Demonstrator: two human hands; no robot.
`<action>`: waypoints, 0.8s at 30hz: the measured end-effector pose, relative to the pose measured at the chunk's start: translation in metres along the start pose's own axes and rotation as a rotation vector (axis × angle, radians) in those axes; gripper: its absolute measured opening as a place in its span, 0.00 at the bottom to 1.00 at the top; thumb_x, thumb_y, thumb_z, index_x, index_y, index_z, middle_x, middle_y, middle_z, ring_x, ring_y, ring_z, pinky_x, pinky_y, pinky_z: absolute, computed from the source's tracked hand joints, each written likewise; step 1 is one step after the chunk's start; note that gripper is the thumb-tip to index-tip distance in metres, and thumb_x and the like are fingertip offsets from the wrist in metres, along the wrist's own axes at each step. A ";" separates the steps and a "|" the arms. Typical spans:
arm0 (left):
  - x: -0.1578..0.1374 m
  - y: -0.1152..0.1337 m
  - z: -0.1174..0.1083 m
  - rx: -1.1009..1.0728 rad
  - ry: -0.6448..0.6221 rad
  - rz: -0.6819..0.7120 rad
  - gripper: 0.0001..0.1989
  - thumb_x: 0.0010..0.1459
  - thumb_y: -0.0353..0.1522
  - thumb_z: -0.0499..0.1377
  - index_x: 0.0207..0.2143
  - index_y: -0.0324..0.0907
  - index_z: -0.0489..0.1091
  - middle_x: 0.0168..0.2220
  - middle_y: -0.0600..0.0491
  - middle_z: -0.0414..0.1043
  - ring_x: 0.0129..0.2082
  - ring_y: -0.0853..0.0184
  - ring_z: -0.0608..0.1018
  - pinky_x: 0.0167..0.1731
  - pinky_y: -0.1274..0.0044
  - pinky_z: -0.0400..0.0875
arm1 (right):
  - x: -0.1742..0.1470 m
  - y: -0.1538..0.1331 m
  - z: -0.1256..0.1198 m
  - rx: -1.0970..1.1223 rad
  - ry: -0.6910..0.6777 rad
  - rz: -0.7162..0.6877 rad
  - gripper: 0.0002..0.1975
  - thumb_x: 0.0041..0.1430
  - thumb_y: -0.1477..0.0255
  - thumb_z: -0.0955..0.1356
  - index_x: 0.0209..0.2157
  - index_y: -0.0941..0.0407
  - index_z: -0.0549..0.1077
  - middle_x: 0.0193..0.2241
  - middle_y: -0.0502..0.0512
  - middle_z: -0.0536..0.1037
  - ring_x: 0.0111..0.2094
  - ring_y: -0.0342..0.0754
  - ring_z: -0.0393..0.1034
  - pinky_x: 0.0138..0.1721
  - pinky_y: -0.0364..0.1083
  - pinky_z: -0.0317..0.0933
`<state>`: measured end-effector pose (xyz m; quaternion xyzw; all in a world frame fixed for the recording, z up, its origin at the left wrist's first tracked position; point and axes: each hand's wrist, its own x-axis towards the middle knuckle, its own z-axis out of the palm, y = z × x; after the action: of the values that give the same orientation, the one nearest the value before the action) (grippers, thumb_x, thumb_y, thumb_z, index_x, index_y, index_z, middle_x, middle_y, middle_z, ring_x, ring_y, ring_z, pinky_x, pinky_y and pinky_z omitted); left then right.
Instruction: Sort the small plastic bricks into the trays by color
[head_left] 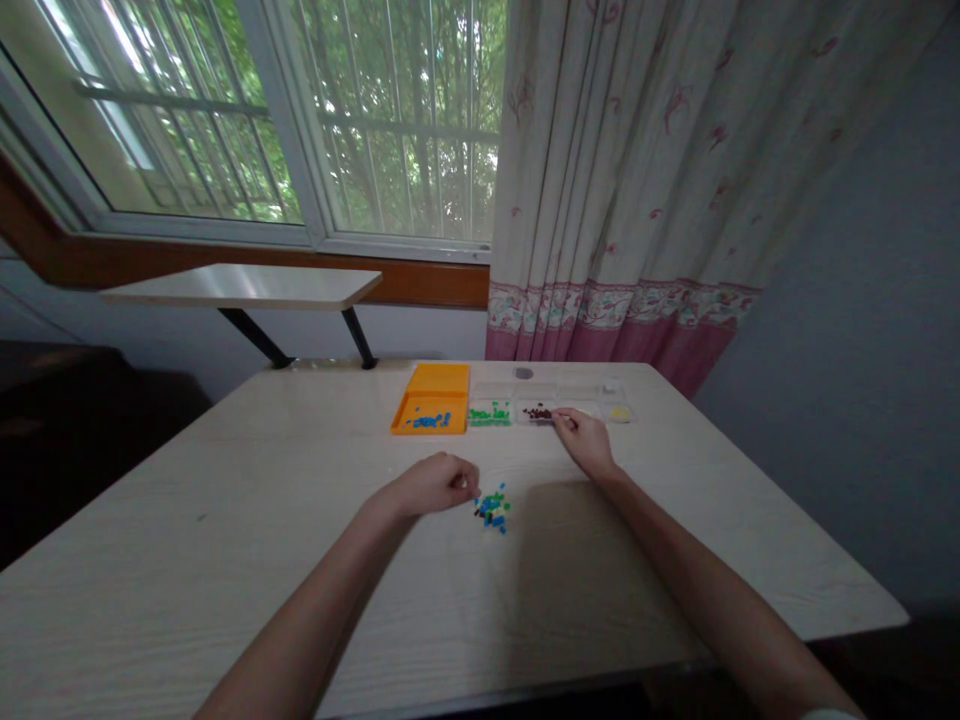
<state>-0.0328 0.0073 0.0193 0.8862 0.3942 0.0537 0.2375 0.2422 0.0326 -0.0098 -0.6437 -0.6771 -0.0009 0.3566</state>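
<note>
My left hand (435, 483) is closed, its curled fingertips at the left edge of a small mixed pile of blue, green, brown and pale pieces (493, 508) on the table. Farther off, my right hand (586, 440) pinches over the right side of a clear compartment holding dark brown pieces (535, 411). Whatever either hand grips is too small to make out. Left of the brown ones, green pieces (489, 413) fill another clear compartment. Blue pieces (430, 421) lie in an open orange box (439, 378). Yellow pieces (620, 412) sit in the rightmost compartment, beyond my right hand.
A grey round disc (523, 373) lies behind the clear containers on the pale wooden table (300, 560). At the back left, a raised shelf (247, 285) stands on black brackets. A curtain (600, 200) hangs behind the table, beside a barred window.
</note>
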 end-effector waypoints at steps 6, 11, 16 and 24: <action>0.001 0.002 0.001 -0.014 -0.020 0.033 0.10 0.49 0.37 0.53 0.28 0.41 0.70 0.25 0.56 0.70 0.24 0.73 0.68 0.24 0.84 0.58 | -0.019 -0.022 0.001 0.048 -0.182 -0.220 0.14 0.55 0.65 0.60 0.34 0.55 0.73 0.20 0.49 0.73 0.20 0.41 0.65 0.24 0.38 0.54; 0.001 -0.001 -0.001 0.007 0.018 0.016 0.11 0.51 0.33 0.50 0.30 0.42 0.71 0.26 0.55 0.71 0.26 0.72 0.70 0.26 0.84 0.59 | -0.030 -0.037 0.002 0.088 -0.269 -0.324 0.14 0.55 0.65 0.59 0.35 0.54 0.73 0.20 0.49 0.74 0.21 0.40 0.65 0.24 0.37 0.54; 0.001 -0.003 -0.002 0.062 0.012 0.047 0.11 0.48 0.31 0.51 0.32 0.44 0.72 0.28 0.55 0.72 0.26 0.71 0.71 0.26 0.83 0.59 | -0.035 -0.039 0.003 0.116 -0.360 -0.395 0.12 0.55 0.66 0.60 0.35 0.53 0.73 0.25 0.48 0.76 0.24 0.39 0.67 0.28 0.37 0.56; -0.003 0.009 -0.007 0.135 0.047 -0.001 0.07 0.46 0.31 0.53 0.26 0.42 0.71 0.23 0.56 0.70 0.23 0.72 0.69 0.22 0.83 0.54 | -0.038 -0.043 0.002 0.099 -0.367 -0.444 0.11 0.55 0.66 0.61 0.34 0.53 0.73 0.23 0.48 0.75 0.22 0.39 0.66 0.27 0.37 0.54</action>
<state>-0.0304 0.0025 0.0297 0.8986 0.4026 0.0475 0.1680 0.2000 -0.0070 -0.0100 -0.4509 -0.8539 0.0707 0.2502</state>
